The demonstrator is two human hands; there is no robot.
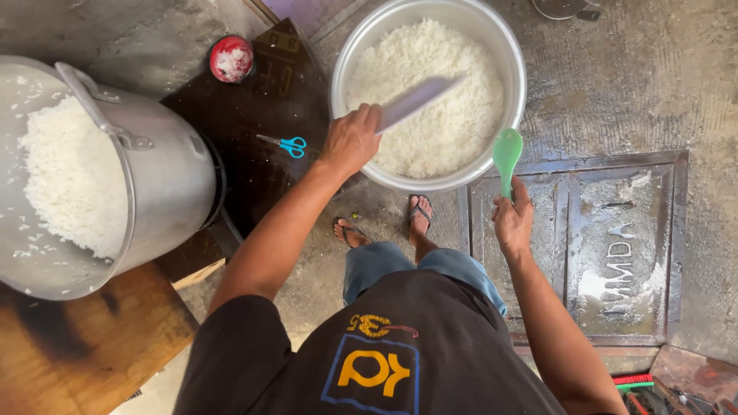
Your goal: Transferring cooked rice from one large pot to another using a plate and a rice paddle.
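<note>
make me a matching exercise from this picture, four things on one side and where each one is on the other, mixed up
Things:
1. green rice paddle
2. blue-handled scissors
3. tilted metal pot
4. pale flat paddle

Places:
A. on the dark board beside the big bowl
B. in the right hand
C. in the left hand, over the rice
D. on the wooden surface, leaning, rice inside

Pairs: 1-B, 2-A, 3-D, 4-C

1. Setting: an outdoor or yard cooking area for bulk rice, on a rough, wet concrete floor (615, 77).
2. A large metal basin (346, 69) of cooked rice stands on the floor at centre far.
3. A big aluminium pot (165, 173) of rice lies tilted at left.
4. A metal drain cover (615, 246) is set into the floor at right.
</note>
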